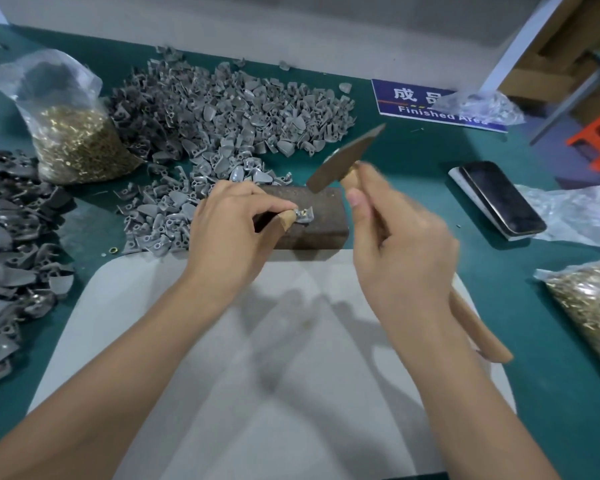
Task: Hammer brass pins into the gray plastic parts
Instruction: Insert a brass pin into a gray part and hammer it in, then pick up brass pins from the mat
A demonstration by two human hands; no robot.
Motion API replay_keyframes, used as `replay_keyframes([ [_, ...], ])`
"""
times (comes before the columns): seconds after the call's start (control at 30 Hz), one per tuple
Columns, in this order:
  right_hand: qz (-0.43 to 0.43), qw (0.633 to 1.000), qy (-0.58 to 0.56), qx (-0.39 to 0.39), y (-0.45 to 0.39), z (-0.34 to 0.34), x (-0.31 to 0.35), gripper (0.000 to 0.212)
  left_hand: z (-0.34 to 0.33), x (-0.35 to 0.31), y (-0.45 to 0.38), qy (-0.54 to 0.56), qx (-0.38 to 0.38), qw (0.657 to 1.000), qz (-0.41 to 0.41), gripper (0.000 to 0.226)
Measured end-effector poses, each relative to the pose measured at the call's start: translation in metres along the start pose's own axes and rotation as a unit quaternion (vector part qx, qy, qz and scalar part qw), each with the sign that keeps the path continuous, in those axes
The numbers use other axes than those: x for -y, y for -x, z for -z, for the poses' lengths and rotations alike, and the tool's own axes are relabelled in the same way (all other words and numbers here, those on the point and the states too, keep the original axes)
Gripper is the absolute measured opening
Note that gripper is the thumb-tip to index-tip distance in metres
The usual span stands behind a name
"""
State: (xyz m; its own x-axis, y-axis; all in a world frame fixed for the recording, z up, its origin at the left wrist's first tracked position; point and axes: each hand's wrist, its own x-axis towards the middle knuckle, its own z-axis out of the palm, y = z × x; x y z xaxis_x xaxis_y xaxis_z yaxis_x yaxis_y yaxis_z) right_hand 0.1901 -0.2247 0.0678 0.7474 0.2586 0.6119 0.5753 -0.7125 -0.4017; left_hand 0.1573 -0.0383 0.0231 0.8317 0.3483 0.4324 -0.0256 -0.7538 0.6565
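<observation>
Table covering [482,161]: teal cloth-like, matt. Pale grey mat [274,341] at 6 o'clock: smooth, matt. Rusty brown metal block [312,220] at centre: rough, pitted. Small grey plastic part [303,215] on it: smooth, slight sheen; brass pin [302,212] bright. Hammer [343,157]: dull metal head, pale wooden handle. Clear glossy plastic bag of brass pins [73,133] at 10 o'clock. Black phone [503,197] at 3 o'clock: glossy.
</observation>
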Motion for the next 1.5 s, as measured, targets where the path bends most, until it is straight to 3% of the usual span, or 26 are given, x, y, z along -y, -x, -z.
replay_keyframes([
  [0.1, 0.033, 0.997, 0.049, 0.052, 0.009, -0.003, 0.000, 0.030, 0.000, 0.001, 0.000, -0.011, 0.003, 1.000, 0.001, 0.012],
  [0.23, 0.078, 0.995, 0.037, -0.051, 0.019, 0.009, -0.006, 0.025, 0.000, -0.001, 0.000, -0.018, 0.000, 1.000, 0.021, 0.011],
  [0.5, 0.072, 0.993, 0.010, 0.094, 0.072, 0.014, -0.037, 0.031, 0.002, -0.005, 0.000, -0.016, 0.010, 0.999, 0.029, 0.013],
  [0.63, 0.049, 0.991, -0.023, 0.119, 0.081, 0.010, -0.043, 0.034, 0.002, -0.003, 0.000, -0.017, 0.015, 0.999, 0.026, 0.013],
  [0.8, 0.059, 0.993, -0.033, 0.093, 0.078, 0.002, -0.036, 0.014, 0.003, -0.003, 0.001, -0.010, 0.019, 0.999, 0.025, 0.011],
  [1.0, -0.009, 1.000, -0.027, 0.009, 0.039, -0.025, -0.007, 0.015, 0.003, -0.004, 0.002, -0.012, 0.013, 1.000, 0.014, 0.011],
  [1.1, -0.115, 0.986, -0.115, 0.049, 0.014, -0.031, 0.001, 0.020, 0.007, -0.006, 0.000, 0.012, 0.015, 1.000, -0.011, 0.012],
  [1.2, -0.177, 0.944, -0.266, 0.079, -0.006, -0.031, 0.019, 0.012, 0.021, -0.010, -0.001, 0.016, -0.012, 1.000, -0.015, 0.012],
  [1.33, -0.177, 0.919, -0.328, 0.131, -0.011, -0.035, 0.052, 0.010, 0.056, -0.002, 0.014, 0.000, -0.049, 0.999, -0.003, 0.012],
  [1.5, -0.133, 0.886, -0.357, 0.264, -0.005, -0.059, 0.115, 0.010, 0.123, 0.024, 0.062, -0.091, -0.114, 0.988, 0.051, 0.013],
])
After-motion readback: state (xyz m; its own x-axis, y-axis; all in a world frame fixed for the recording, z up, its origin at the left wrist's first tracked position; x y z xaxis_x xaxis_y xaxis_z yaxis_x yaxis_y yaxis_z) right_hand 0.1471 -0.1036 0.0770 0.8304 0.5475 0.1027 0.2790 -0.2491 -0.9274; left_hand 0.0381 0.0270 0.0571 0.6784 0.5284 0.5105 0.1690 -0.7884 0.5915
